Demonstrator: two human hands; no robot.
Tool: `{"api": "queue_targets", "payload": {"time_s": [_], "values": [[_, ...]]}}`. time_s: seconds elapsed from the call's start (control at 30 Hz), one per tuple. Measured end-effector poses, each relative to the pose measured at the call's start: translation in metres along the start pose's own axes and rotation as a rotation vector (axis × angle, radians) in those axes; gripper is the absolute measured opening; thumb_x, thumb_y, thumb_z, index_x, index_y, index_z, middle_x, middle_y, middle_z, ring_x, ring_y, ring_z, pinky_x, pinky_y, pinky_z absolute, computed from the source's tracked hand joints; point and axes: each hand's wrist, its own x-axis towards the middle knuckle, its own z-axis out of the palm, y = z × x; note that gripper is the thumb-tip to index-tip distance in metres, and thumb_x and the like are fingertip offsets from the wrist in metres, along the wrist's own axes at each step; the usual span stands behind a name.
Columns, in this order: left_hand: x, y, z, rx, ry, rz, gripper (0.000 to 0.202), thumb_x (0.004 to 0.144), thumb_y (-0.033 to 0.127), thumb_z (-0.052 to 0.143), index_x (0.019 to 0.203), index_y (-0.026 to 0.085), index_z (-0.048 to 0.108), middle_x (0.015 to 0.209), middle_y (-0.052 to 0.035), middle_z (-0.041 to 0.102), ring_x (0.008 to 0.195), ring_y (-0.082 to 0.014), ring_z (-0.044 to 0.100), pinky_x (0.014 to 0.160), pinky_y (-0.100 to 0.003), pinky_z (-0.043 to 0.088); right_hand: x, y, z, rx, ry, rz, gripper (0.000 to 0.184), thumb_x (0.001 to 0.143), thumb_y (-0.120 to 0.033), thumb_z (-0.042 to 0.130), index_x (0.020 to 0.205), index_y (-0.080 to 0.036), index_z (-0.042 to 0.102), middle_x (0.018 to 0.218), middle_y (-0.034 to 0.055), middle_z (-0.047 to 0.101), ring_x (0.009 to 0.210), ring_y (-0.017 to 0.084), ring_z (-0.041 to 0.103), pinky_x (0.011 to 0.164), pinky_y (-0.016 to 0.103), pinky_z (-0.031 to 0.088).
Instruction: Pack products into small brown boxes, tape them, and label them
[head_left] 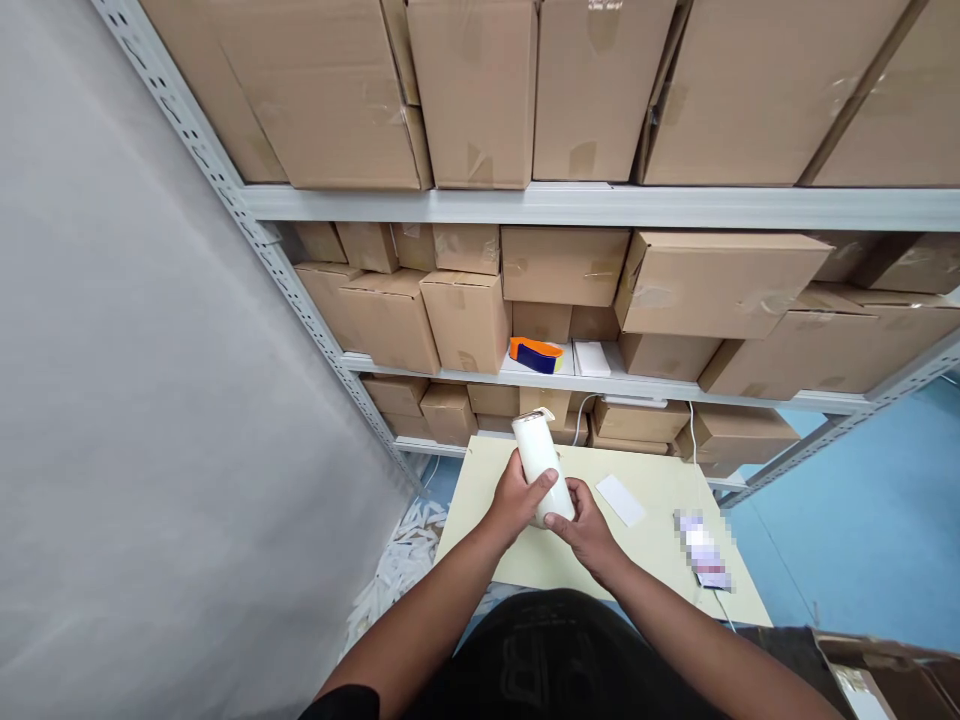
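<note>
A white cylinder (538, 452), roughly bottle-sized, is held above the table, its top tilted to the left and away from me. The top has a darker rim and a small pale flap sticking out; I cannot tell what is inside. My left hand (517, 500) is wrapped round its left side, the thumb lying across the front. With fingers and thumb, my right hand (583, 522) grips the lower right end. A flat white card (620, 500) lies on the tabletop just right of my right hand.
The cream table (495, 460) stands against a metal shelf (570, 205) stacked with cardboard boxes (469, 320). A blurred phone-like object (703, 552) with a cable lies at right. An orange and blue band (536, 355) rests on the shelf. White scraps (401, 560) litter the floor.
</note>
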Motion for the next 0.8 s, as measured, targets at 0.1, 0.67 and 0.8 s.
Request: {"api": "queue_targets", "payload": {"time_s": [0.1, 0.67, 0.8], "values": [[0.005, -0.002, 0.011, -0.059, 0.062, -0.024, 0.051, 0.077, 0.046, 0.079, 0.116, 0.020, 0.059, 0.107, -0.0074, 0.071, 0.096, -0.0256, 0.067, 0.082, -0.036, 0.053, 0.003, -0.006, -0.015, 0.094, -0.071, 0.079, 0.057, 0.078, -0.056, 0.080, 0.122, -0.026, 0.059, 0.118, 0.0080, 0.066, 0.106, 0.029, 0.063, 0.090, 0.044, 0.052], [0.008, -0.035, 0.048, 0.012, 0.123, -0.079, 0.071, 0.075, 0.043, 0.080, 0.134, 0.021, 0.047, 0.113, -0.0086, 0.070, 0.102, -0.0249, 0.067, 0.090, -0.038, 0.052, 0.053, -0.025, -0.105, -0.078, -0.154, 0.038, 0.057, 0.089, -0.065, 0.063, 0.129, -0.025, 0.057, 0.121, 0.0119, 0.066, 0.095, 0.025, 0.067, 0.083, 0.042, 0.057], [-0.003, -0.043, 0.051, 0.068, -0.008, -0.090, 0.066, 0.073, 0.035, 0.079, 0.131, 0.020, 0.052, 0.124, -0.0096, 0.069, 0.115, -0.0276, 0.064, 0.098, -0.039, 0.050, 0.070, -0.037, -0.120, 0.022, -0.177, 0.083, 0.075, 0.089, -0.072, 0.055, 0.151, -0.033, 0.038, 0.152, 0.0132, 0.049, 0.106, 0.027, 0.066, 0.078, 0.040, 0.059]]}}
